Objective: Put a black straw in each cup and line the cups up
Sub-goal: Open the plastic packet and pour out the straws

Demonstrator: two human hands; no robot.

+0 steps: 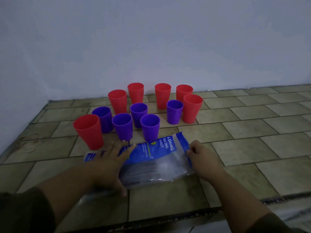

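Several red cups [117, 100] and several purple cups [150, 126] stand upright and scattered on the tiled surface, all without straws. In front of them lies a clear plastic bag [156, 158] with a blue printed top, and black straws [143, 170] show through its clear part. My left hand [109, 163] lies flat on the bag's left end with fingers spread. My right hand [202, 157] pinches the bag's right edge between thumb and fingers.
The tiled counter [235, 132] meets a white wall [151, 47] behind the cups. Its front edge runs just below my forearms. Bare tiles stretch to the right of the cups.
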